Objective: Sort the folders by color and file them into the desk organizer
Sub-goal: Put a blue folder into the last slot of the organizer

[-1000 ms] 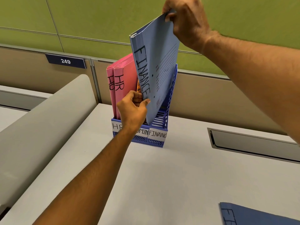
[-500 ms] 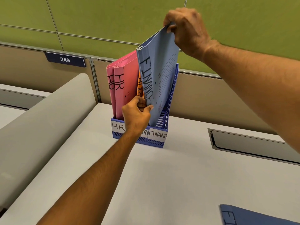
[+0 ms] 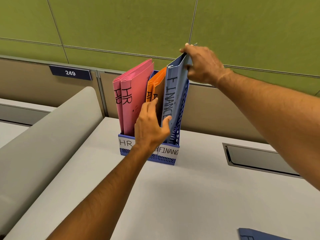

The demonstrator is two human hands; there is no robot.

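Now right hand [image 3: 203,64] pinches blue FINANCE folder [image 3: 174,97] top; left hand [image 3: 150,129], fingers straight, parts orange folders [image 3: 156,89]. Lower straight into organizer [image 3: 166,153] right slot.

- Two pink card folders [image 3: 133,101], "HR" in black marker on each.
- Two orange card folders [image 3: 156,85], black lettering partly hidden.
- Light blue card folder [image 3: 174,94], black "FINANCE" down its front.
- Blue slotted plastic desk organizer [image 3: 166,159], white labels lettered in black.
- Pale grey worktop [image 3: 190,196].
- Olive-green wall panels [image 3: 121,23].
- Navy plate [image 3: 70,73], white "249".
- Darker blue folder corner [image 3: 251,235] at the lower edge.
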